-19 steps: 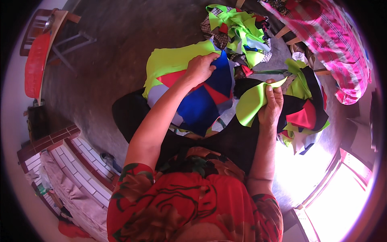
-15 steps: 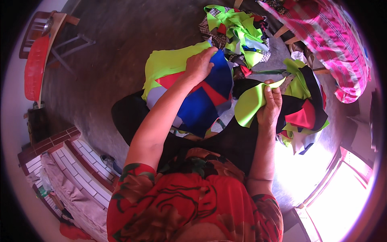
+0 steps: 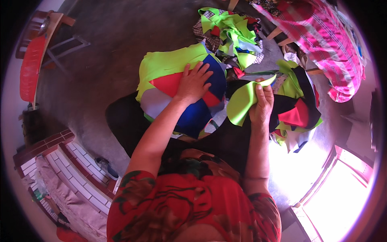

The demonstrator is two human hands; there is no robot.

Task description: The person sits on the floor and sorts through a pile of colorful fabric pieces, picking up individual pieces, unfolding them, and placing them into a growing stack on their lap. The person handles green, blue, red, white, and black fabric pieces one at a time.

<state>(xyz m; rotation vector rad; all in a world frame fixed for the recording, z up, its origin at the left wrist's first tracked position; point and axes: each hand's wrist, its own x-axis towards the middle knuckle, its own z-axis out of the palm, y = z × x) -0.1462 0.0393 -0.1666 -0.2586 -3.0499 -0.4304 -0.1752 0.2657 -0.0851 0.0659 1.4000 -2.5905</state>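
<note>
The left hand (image 3: 194,84) lies palm-down on the patchwork cloth (image 3: 166,84), its grip spread wide. Right of the patchwork cloth, the right hand (image 3: 262,104) keeps a narrow grip, pinching a lime-green cloth piece (image 3: 242,103). Beyond the patchwork cloth, rightward, sits a scrap heap (image 3: 233,37).

The patchwork (image 3: 169,57) lies under the left hand (image 3: 194,84), the scrap (image 3: 242,103) in the right hand (image 3: 263,101), a bundle (image 3: 297,115) just right of that, a heap (image 3: 238,35) on the floor (image 3: 105,68) ahead of both hands, draped cloth (image 3: 318,48) ahead to their right, and brickwork (image 3: 78,163) behind to their left.
</note>
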